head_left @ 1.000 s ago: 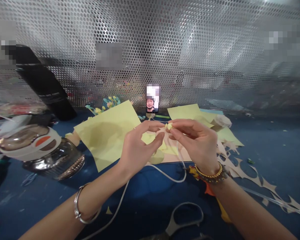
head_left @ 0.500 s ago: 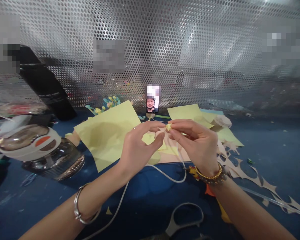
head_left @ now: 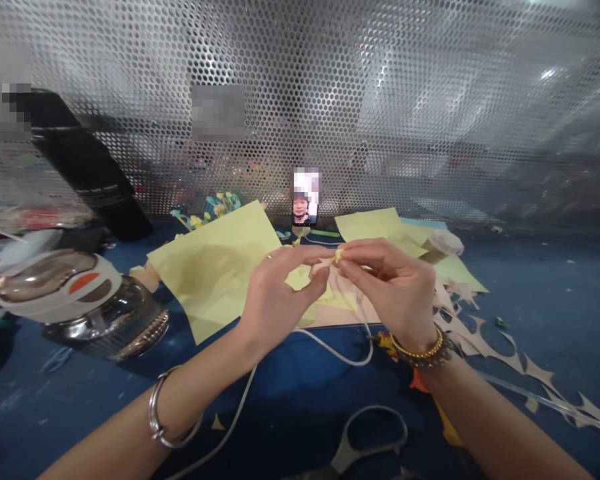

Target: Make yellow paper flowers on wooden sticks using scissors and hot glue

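Yellow piece (head_left: 338, 255) lies pinched in the fingers of the right hand (head_left: 400, 287), just right of the left hand (head_left: 275, 290), whose fingers curve toward it, their grip unclear.

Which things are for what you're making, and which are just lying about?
Seem part of it:
- small yellow piece, pinched in the right hand, left hand close by
- big yellow sheet, similar colour

Probably just lying about:
- scissors
- jar
- white cord

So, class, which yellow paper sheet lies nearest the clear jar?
The large sheet just left of the left hand; the other yellow sheets lie farther right, away from the jar.
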Demonstrator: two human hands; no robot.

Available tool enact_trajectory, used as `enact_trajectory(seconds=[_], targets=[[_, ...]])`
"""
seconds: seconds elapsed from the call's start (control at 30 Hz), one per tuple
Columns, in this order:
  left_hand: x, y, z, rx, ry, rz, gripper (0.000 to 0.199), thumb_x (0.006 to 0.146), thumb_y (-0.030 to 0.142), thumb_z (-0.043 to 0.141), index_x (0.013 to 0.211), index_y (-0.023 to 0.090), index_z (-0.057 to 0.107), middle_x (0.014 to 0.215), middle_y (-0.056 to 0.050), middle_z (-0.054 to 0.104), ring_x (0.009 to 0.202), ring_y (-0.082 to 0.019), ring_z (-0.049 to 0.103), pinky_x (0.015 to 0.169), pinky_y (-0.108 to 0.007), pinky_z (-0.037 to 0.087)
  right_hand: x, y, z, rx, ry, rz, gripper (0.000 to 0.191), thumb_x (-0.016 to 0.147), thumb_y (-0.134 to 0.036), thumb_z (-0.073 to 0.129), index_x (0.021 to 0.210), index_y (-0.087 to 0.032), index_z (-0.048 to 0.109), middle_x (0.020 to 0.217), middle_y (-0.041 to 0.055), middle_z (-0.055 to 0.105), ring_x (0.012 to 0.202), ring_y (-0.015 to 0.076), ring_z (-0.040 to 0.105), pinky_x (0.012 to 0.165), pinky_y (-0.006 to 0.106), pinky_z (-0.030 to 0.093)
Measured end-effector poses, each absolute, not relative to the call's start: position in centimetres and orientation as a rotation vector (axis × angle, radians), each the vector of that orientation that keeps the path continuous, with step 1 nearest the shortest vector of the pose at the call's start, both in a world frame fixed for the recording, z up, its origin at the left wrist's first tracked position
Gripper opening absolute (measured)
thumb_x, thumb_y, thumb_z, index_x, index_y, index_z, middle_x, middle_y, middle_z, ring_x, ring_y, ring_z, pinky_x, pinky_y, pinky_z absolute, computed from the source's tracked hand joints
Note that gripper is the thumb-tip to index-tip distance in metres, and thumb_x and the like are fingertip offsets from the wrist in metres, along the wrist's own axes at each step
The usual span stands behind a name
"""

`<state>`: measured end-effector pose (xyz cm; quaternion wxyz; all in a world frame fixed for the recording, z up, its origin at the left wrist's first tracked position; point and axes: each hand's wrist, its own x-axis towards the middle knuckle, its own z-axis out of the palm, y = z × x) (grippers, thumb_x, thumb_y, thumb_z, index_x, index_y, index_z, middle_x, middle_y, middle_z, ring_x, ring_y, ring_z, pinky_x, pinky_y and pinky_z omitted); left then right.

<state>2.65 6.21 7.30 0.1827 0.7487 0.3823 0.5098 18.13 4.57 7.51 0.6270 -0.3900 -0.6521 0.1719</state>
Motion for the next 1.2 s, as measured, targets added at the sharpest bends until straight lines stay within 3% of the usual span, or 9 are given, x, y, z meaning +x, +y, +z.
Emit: enact_trajectory(seconds=[0.67, 0.83, 0.97, 1.1, 1.2], targets=[[2.8, 6.2, 7.5, 2.148, 1.099, 1.472, 0.022, 0.077, 0.014, 0.064, 0.095, 0.027, 0.066, 0.091, 0.004, 0.072, 0.078, -0.013, 0.066, 0.081, -0.029, 0.051, 18.1, 4.7, 7.4, -0.841, -1.508, 0.393, 0.014, 0.078, -0.008, 0.065, 0.083, -0.019, 0.071, 0.091, 0.0034, 0.068, 0.085, 0.016, 0.065, 0.062, 0.025, 0.058], [2.8, 6.3, 7.4, 2.103, 1.115, 1.464, 0.022, 0.077, 0.015, 0.064, 0.095, 0.028, 0.066, 0.09, 0.004, 0.071, 0.077, -0.014, 0.065, 0.072, -0.027, 0.053, 18.0, 4.7, 7.2, -0.877, -1.484, 0.425, 0.021, 0.077, -0.009, 0.067, 0.094, -0.021, 0.069, 0.093, 0.0017, 0.068, 0.078, 0.0131, 0.066, 0.061, 0.023, 0.057], [2.8, 6.5, 7.4, 1.984, 1.162, 1.518, 0.026, 0.076, 0.016, 0.066, 0.099, 0.027, 0.064, 0.087, 0.003, 0.069, 0.078, -0.014, 0.066, 0.065, -0.024, 0.052, 18.3, 4.6, 7.1, -0.935, -1.438, 0.477, 0.025, 0.078, -0.016, 0.067, 0.103, -0.021, 0.065, 0.092, 0.0025, 0.068, 0.078, 0.0159, 0.068, 0.063, 0.027, 0.058], [2.7, 7.5, 7.0, 1.8, 1.114, 1.543, 0.029, 0.078, 0.022, 0.065, 0.107, 0.025, 0.059, 0.074, 0.002, 0.068, 0.076, -0.016, 0.067, 0.066, -0.026, 0.052, 18.3, 5.0, 6.6, -1.026, -1.476, 0.567, 0.012, 0.08, -0.025, 0.065, 0.091, -0.02, 0.064, 0.088, 0.003, 0.068, 0.074, 0.0151, 0.066, 0.064, 0.028, 0.057], [2.7, 8.6, 6.6, 1.672, 1.07, 1.538, 0.03, 0.078, 0.026, 0.065, 0.108, 0.024, 0.057, 0.074, 0.001, 0.069, 0.073, -0.016, 0.067, 0.065, -0.028, 0.052, 17.8, 5.8, 5.8, -1.141, -1.607, 0.674, 0.015, 0.077, -0.03, 0.067, 0.085, -0.019, 0.062, 0.087, 0.0045, 0.067, 0.077, 0.0163, 0.065, 0.061, 0.027, 0.055]])
